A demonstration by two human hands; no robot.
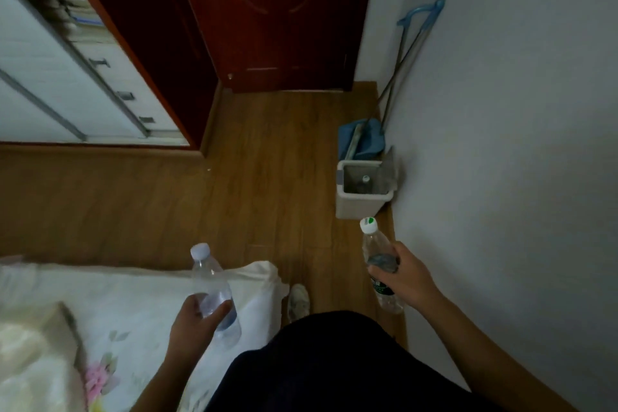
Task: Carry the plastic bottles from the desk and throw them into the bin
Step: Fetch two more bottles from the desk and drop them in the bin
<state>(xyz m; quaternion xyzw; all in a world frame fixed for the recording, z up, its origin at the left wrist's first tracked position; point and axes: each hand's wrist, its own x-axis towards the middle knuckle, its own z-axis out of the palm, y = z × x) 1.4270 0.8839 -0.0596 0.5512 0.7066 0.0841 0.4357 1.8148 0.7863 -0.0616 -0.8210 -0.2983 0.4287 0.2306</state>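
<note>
The wooden floor spreads out ahead of both my hands, running up to a dark red door far beyond them; the pale wall rises close along the outer side of my right arm; the bed, in white floral bedding, lies under and to the outer side of my left hand. Ahead of my right hand, against the wall, stands the bin, pale and square with its top open, and something small and light shows inside it, too blurred to name; just past the bin a blue dustpan sits on the floor with long handles leaning on the wall. My left hand is wrapped around the lower body of a clear bottle with a white cap, held over the bed's edge; my right hand is closed about the middle of a clear bottle with a green-and-white cap, its cap pointing toward the bin and well short of it; a pale shoe shows on the floor between my hands.
</note>
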